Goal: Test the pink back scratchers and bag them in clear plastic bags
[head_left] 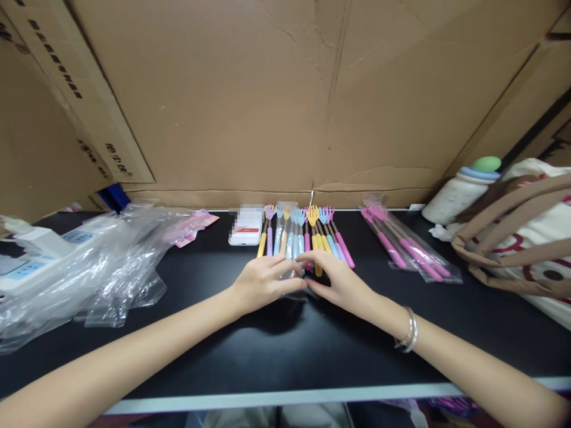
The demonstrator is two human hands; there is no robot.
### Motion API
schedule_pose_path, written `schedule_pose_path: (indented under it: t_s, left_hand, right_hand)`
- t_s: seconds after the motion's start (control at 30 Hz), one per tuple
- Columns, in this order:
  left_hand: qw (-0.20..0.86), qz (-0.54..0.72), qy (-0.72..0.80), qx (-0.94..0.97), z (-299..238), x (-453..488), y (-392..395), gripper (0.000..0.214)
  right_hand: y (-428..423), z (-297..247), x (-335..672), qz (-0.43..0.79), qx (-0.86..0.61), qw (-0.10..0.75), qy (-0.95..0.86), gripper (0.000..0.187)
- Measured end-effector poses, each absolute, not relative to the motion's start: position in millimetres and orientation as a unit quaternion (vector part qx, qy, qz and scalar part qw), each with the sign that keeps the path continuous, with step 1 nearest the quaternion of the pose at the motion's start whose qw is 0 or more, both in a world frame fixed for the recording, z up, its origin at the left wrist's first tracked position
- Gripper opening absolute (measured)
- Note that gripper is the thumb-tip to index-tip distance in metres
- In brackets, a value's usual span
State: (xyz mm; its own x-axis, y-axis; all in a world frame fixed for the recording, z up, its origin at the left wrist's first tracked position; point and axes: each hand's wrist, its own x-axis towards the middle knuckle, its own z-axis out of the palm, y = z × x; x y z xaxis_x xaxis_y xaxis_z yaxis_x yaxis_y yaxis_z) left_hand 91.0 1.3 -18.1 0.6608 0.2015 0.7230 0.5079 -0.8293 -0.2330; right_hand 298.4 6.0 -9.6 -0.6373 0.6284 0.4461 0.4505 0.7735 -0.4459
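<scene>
A row of back scratchers with small claw heads and yellow, purple, blue and pink handles lies in front of me, heads pointing away. Some blue ones in the middle sit in a clear plastic bag. At the near end of this bag, my left hand has its fingers closed on the plastic. My right hand, with a silver bracelet on the wrist, meets it there, thumb and fingers pinched on the same end. The fingers partly hide the bag's end and the lower handles.
Empty clear bags are heaped at left, beside a white power strip and pink cards. A white phone lies left of the row. Bagged pink back scratchers, a bottle and a cloth bag are at right. Cardboard stands behind.
</scene>
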Motion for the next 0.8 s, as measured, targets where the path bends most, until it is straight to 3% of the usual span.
schedule_pose_path:
  t_s: [0.37,0.53,0.8]
  left_hand:
    - [0.064,-0.39,-0.247,-0.885,-23.3,89.4,-6.4,0.023]
    - [0.051,-0.379,-0.232,-0.895,-22.9,91.4,-7.6,0.026]
    - [0.055,-0.374,-0.232,-0.897,-22.3,92.6,-8.9,0.027]
  right_hand:
    - [-2.4,-9.0,290.4,0.172,-0.286,0.309,-0.891,0.026]
    - [-5.0,-8.2,289.8,0.163,-0.29,0.312,-0.89,0.012]
    - [-3.9,-10.4,288.0,0.16,-0.294,0.319,-0.887,0.008]
